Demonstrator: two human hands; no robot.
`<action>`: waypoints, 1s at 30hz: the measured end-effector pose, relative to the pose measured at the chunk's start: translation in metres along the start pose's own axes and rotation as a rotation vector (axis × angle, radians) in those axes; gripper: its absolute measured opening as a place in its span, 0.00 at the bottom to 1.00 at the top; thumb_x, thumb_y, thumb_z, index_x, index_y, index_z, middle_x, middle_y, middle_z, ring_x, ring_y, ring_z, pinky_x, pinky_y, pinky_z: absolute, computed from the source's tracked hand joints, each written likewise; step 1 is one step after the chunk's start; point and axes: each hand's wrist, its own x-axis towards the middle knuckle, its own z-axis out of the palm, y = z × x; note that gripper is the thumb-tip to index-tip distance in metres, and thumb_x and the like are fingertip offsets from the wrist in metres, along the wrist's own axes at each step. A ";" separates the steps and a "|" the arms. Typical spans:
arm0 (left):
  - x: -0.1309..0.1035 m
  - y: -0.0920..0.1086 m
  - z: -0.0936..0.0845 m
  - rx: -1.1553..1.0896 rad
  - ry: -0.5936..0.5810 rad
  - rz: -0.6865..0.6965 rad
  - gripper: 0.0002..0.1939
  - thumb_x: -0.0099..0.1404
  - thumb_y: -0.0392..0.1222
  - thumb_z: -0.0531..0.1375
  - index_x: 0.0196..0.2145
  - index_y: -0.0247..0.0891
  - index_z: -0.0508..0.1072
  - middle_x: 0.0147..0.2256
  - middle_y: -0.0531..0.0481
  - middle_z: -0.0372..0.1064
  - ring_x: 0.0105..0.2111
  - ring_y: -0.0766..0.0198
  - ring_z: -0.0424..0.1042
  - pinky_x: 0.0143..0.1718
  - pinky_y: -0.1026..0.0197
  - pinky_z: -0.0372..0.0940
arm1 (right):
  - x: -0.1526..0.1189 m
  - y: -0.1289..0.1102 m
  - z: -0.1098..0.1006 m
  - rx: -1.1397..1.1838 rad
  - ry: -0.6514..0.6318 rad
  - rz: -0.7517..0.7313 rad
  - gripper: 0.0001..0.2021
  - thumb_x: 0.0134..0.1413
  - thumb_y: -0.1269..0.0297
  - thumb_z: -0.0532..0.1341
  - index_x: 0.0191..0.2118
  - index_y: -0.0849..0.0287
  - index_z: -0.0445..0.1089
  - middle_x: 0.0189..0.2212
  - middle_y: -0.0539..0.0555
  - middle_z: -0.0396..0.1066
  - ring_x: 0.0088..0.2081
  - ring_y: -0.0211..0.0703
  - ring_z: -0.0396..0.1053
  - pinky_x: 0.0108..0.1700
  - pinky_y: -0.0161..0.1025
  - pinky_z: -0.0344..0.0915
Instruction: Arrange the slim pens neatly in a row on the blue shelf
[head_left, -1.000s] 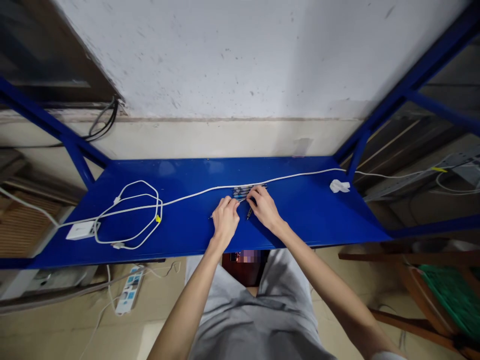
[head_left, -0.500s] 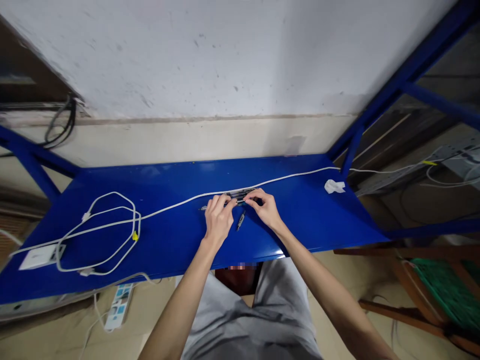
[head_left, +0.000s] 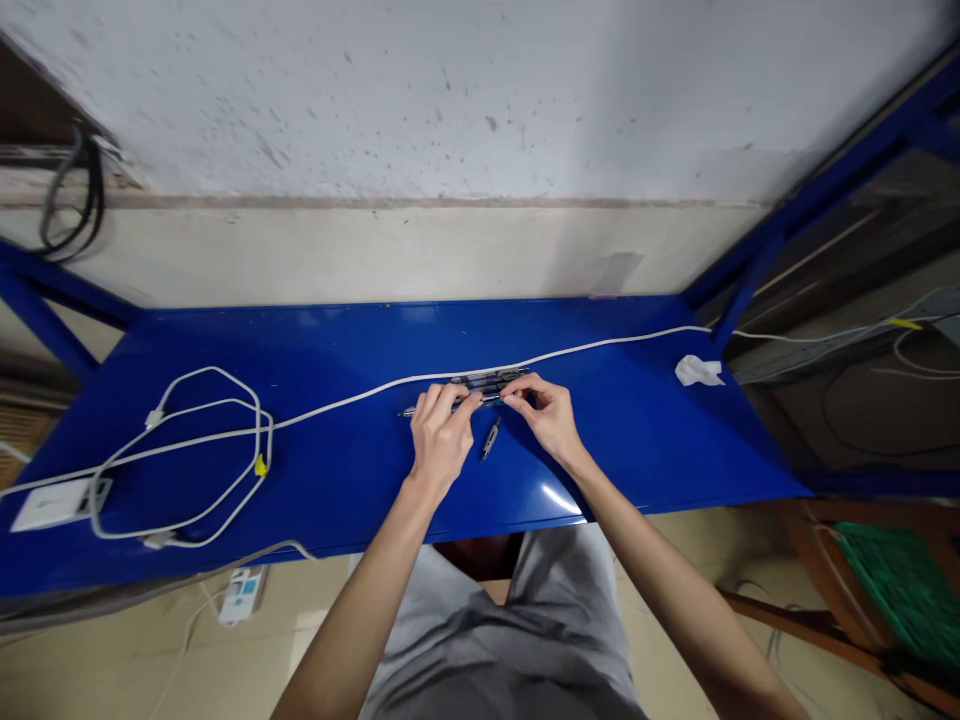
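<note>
My left hand is closed on a dark pen whose tip sticks out to the left of the fingers. My right hand pinches the right end of what looks like the same pen, its thumb and forefinger close together. Just behind the fingers, several dark pens lie side by side along a white cable. A short grey and black pen piece rests at a slant on the blue tabletop, in front of the gap between my hands. My fingers cover much of the held pen.
On the left of the blue table lie a looped white cable and a white box. Crumpled white paper sits at the right. Behind is a wall, and a power strip is on the floor.
The camera view has shifted slightly. My hands stay at the pen, the right hand a little farther from the left, with slightly more of the pen showing on the left.
</note>
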 end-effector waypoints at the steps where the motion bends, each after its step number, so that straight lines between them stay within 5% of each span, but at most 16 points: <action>1: 0.000 0.000 0.000 0.001 0.000 -0.007 0.12 0.72 0.33 0.56 0.41 0.42 0.80 0.38 0.45 0.75 0.40 0.57 0.70 0.39 0.54 0.59 | 0.000 0.000 0.000 0.005 0.009 0.009 0.10 0.56 0.55 0.70 0.36 0.56 0.80 0.31 0.53 0.75 0.33 0.43 0.67 0.39 0.41 0.65; 22: 0.001 -0.004 0.003 -0.025 -0.037 -0.012 0.13 0.73 0.35 0.55 0.41 0.42 0.80 0.38 0.45 0.74 0.40 0.57 0.69 0.39 0.55 0.60 | -0.002 -0.008 0.002 -0.052 0.027 -0.048 0.06 0.58 0.57 0.70 0.35 0.54 0.80 0.33 0.53 0.77 0.35 0.45 0.69 0.41 0.43 0.66; 30: 0.002 -0.002 0.003 -0.142 -0.219 0.105 0.14 0.76 0.40 0.53 0.52 0.42 0.76 0.42 0.45 0.74 0.43 0.59 0.72 0.44 0.57 0.66 | -0.005 -0.006 0.009 -0.064 0.018 -0.065 0.10 0.59 0.55 0.68 0.37 0.56 0.76 0.32 0.52 0.77 0.34 0.45 0.74 0.41 0.42 0.69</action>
